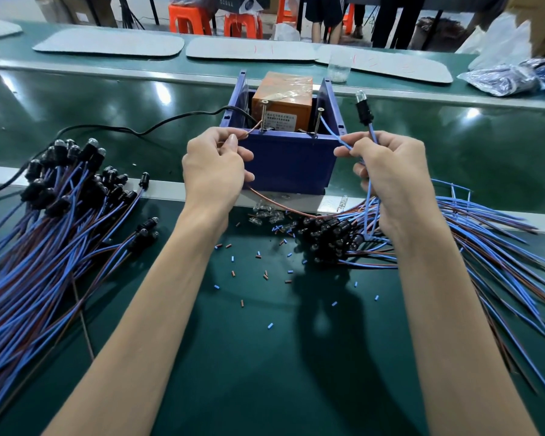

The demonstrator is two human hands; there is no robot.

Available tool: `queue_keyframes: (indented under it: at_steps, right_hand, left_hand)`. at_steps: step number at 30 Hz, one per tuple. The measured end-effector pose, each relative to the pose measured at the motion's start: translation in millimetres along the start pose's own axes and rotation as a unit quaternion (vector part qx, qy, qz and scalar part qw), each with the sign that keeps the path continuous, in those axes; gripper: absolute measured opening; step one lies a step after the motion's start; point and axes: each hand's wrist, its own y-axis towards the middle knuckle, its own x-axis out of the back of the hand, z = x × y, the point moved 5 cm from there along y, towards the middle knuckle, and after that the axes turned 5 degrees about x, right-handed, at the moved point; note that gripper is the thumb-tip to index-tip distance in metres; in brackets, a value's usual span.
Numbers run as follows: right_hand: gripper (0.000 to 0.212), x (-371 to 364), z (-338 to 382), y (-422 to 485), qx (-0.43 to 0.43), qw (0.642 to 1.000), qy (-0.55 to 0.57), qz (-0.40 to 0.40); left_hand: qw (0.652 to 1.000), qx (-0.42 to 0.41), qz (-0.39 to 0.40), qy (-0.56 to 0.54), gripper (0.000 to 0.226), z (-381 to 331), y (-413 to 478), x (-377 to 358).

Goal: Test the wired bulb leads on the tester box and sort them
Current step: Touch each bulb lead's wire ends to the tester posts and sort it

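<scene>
Seemingly midway: the left hand (214,165) pinches a brown lead (252,131) and the right hand (390,177) pinches a blue lead (331,130) at the tester box (287,162) screws (264,116), with the left pile (44,231) beside the box likely sorted and the right pile (453,247) likely untested.

The table (265,357) top is smooth, glossy green. The tester box (290,165) looks matt blue plastic, with metal screws (264,116) and an orange block (283,96) under shiny clear film. The leads (44,262) have smooth plastic insulation; the bulbs (360,96) are clear glass.
</scene>
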Motion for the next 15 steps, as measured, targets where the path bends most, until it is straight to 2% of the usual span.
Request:
queue_keyframes:
  at_steps: [7,15]
  right_hand:
    - [0.023,6.5,-5.2,3.4,0.001,0.999,-0.008,-0.033]
    - [0.023,0.5,-5.9,2.2,-0.005,0.999,-0.038,0.008]
  left_hand:
    - [1.0,-0.002,-0.01,0.001,0.023,0.5,1.1,2.0]
    - [1.0,0.003,0.002,0.001,0.019,0.2,-2.3,-2.2]
